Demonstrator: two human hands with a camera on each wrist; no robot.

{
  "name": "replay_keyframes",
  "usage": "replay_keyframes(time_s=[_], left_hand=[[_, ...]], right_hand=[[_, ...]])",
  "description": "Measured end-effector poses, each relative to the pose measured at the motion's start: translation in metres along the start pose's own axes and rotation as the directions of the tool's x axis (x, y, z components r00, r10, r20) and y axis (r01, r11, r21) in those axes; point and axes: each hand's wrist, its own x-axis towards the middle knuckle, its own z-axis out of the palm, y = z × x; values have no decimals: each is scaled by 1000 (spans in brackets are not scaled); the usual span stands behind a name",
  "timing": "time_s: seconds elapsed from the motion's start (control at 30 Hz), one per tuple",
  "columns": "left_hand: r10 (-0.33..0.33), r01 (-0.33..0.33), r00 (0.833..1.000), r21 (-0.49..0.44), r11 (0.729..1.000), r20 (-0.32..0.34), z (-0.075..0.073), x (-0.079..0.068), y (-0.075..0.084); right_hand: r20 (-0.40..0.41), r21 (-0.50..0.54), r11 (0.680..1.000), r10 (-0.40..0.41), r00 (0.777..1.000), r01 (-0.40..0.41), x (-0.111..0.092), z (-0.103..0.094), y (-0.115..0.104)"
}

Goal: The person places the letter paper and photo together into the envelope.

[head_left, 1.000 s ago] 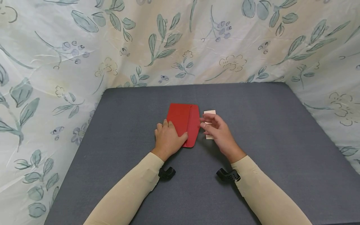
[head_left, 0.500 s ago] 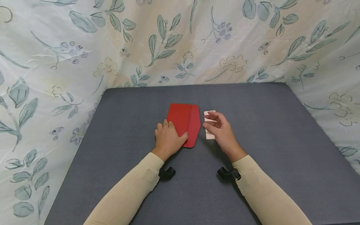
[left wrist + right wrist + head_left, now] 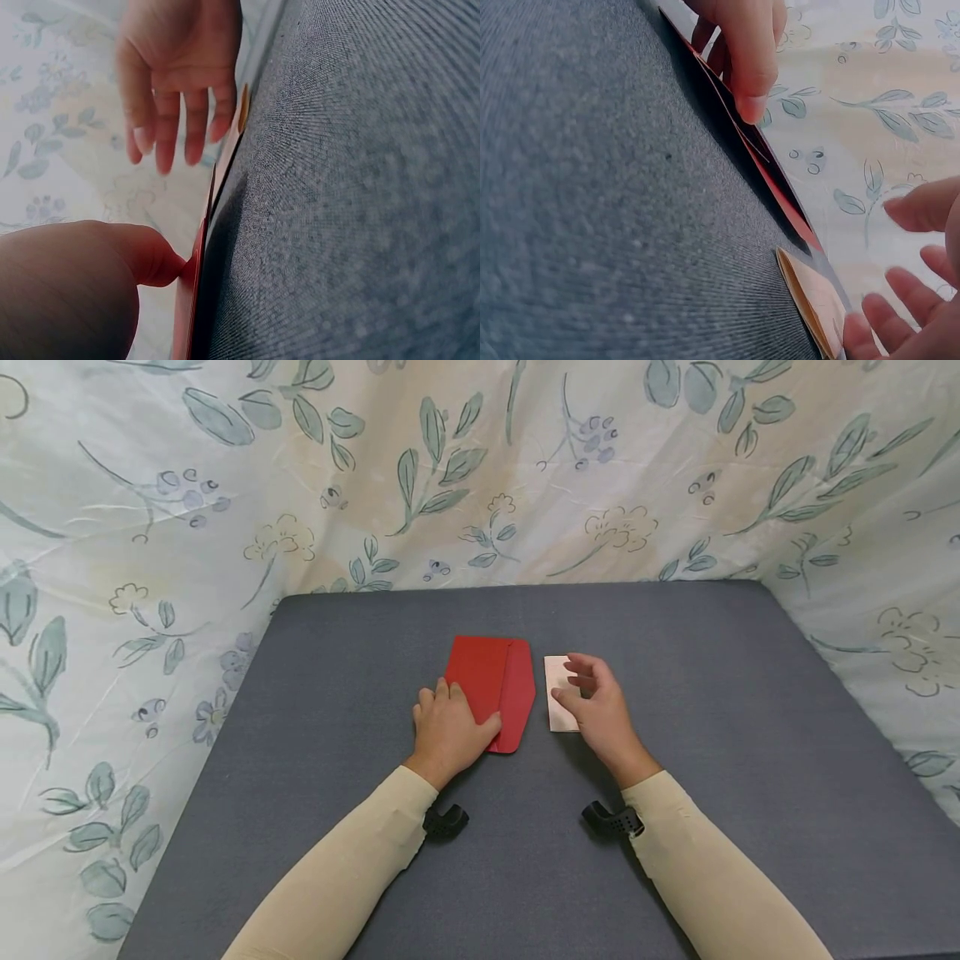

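Note:
A red envelope [image 3: 480, 677] lies flat on the dark table, its flap unfolded toward the right. My left hand [image 3: 450, 732] rests on its lower left part, fingers spread and thumb pressing near the flap's fold; in the left wrist view that thumb [image 3: 161, 259] meets the red paper. Just right of the flap is a small folded pale paper [image 3: 559, 695], which shows layered edges in the right wrist view. Over its right side hovers my right hand [image 3: 603, 714], fingers loosely bent and holding nothing. Its fingertips [image 3: 861, 334] are close beside the folded paper [image 3: 810, 304].
The dark grey table [image 3: 360, 643] extends around both hands. A floral curtain [image 3: 525, 485] hangs behind it and along its sides. Black wrist cameras, one on the left wrist [image 3: 446, 822] and one on the right wrist [image 3: 611, 820], sit low near the tabletop.
My right hand has drawn away from the envelope flap to the right, uncovering more of the folded paper. My left hand and the envelope stay where they were.

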Motion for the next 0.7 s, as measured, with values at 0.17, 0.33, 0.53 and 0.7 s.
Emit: replay_keyframes(time_s=[0.17,0.33,0.53,0.7], left_hand=[[3,-3,1000,-5,1000,-2,0,0,0],[6,-6,1000,-6,1000,-2,0,0,-1],[4,-4,1000,-2,1000,3,-1,1,-1],[1,-1,1000,-10,1000,11,-1,2,-2]], right_hand=[[-75,-57,998,20,997,-25,4,-2,13],[-125,-113,990,65,990,-79,7,-4,16],[-125,-163,978,108,986,-128,8,-3,14],[-125,-192,971,120,985,-142,7,-3,13]])
